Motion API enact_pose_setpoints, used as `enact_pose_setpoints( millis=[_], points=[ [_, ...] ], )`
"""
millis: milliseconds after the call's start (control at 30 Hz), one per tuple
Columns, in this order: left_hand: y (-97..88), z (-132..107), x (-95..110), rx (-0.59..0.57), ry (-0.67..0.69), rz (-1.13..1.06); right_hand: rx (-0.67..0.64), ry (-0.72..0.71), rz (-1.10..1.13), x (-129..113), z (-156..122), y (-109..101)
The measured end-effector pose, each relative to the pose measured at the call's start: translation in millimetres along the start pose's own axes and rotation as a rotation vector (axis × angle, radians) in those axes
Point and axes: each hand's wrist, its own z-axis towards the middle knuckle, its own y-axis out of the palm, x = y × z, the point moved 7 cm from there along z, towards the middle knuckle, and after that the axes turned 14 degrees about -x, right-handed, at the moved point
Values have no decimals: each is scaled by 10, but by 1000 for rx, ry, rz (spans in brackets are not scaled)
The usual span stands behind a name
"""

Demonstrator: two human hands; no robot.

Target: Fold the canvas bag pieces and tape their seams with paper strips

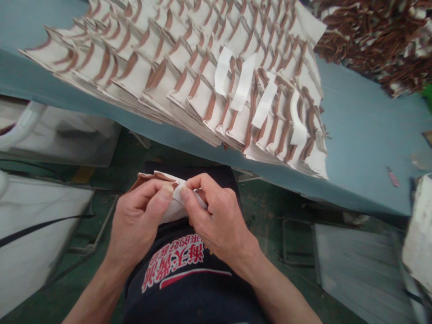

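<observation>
Over the lap, my left hand (137, 220) is closed on the edge of a white piece with a brown side (172, 211), which looks like leather or lined cloth. Thumb and finger of my right hand (219, 218) pinch a white strip (178, 192) against that same edge, close to the left fingertips. The strip's far end runs under the right fingers and is partly hidden. Ahead on the table, overlapping white pieces with curled brown edges (162, 76) lie in long rows. Several loose white strips (243, 83) rest on top of them.
A blue-green table (357, 148) crosses the view beyond my knees. At its back right is a heap of brown and white scraps (367, 36). A small pink tool (392, 177) lies near the right end. Grey-white panels (40, 216) stand low on both sides.
</observation>
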Motion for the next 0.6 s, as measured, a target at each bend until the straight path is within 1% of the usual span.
enact_pose_setpoints(
  millis=[67,200,333,433,500,600],
  points=[
    [5,12,41,-13,11,0,-4,4,3,1,9,7],
    [4,18,100,8,32,37,-8,7,-12,-12,10,10],
    [-21,-101,155,114,113,236,45,-43,-140,-106,-54,-3],
    [-34,-251,133,200,99,349,80,-88,-248,-191,-117,14],
    [-49,-340,92,256,70,347,62,-104,-264,-210,-137,45],
    [-67,-409,16,294,65,247,71,-152,-298,-229,-156,54]
  ],
)
